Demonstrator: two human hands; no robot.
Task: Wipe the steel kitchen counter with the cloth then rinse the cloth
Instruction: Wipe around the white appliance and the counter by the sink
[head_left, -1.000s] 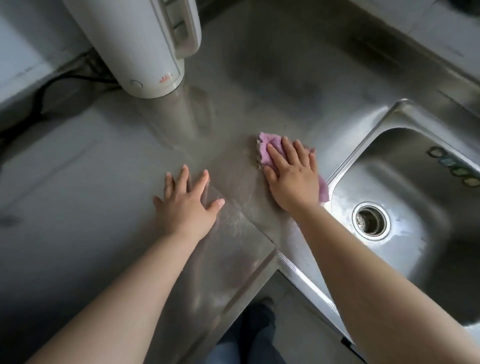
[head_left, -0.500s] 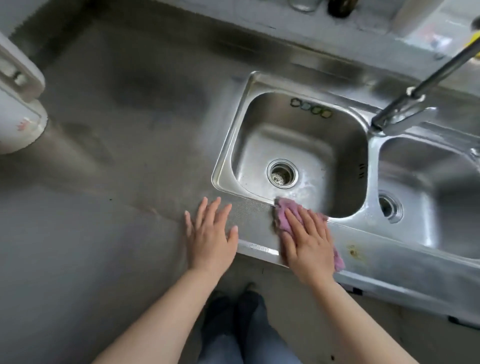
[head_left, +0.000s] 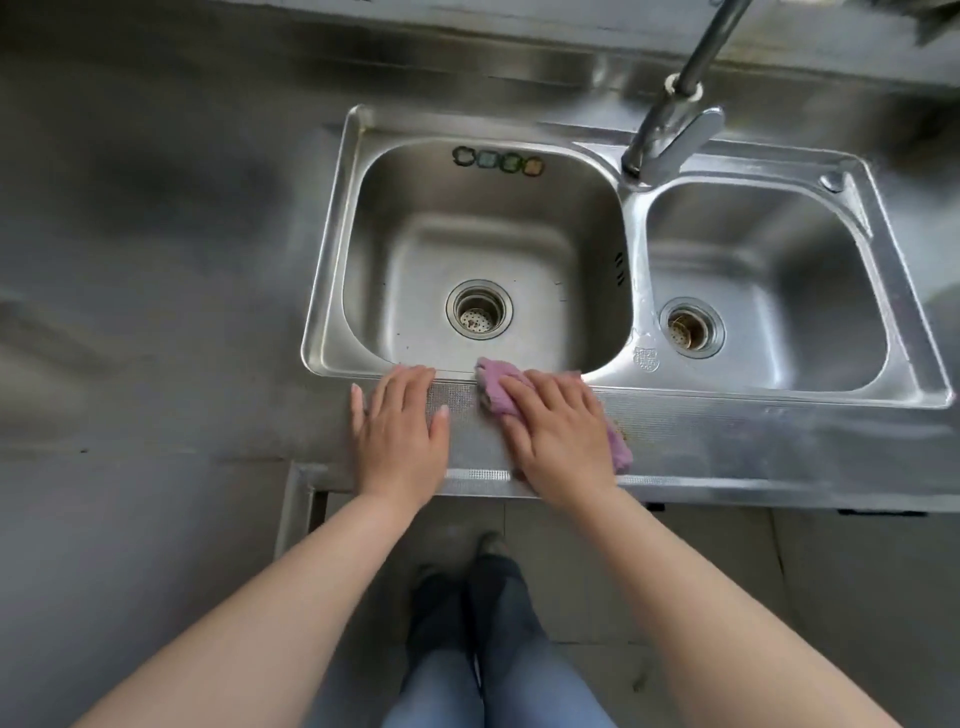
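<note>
A pink cloth (head_left: 493, 387) lies on the front strip of the steel counter (head_left: 156, 312), just below the rim of the left sink basin (head_left: 332, 249). My right hand (head_left: 558, 434) presses flat on the cloth with straight fingers, and the cloth shows at the fingertips and at the hand's right side. My left hand (head_left: 397, 428) rests flat on the counter strip beside it, fingers spread, touching nothing else. Both hands sit near the counter's front edge.
A double steel sink fills the middle, with a second basin (head_left: 883, 291) on the right. The tap (head_left: 675, 119) rises between the basins at the back. Each basin has a drain strainer (head_left: 478, 310). Below the counter edge are floor tiles and my legs (head_left: 467, 649).
The view swung right from the counter by a white appliance to the sink. My right hand slid the cloth along the counter to the strip before the left basin; my left hand followed.
</note>
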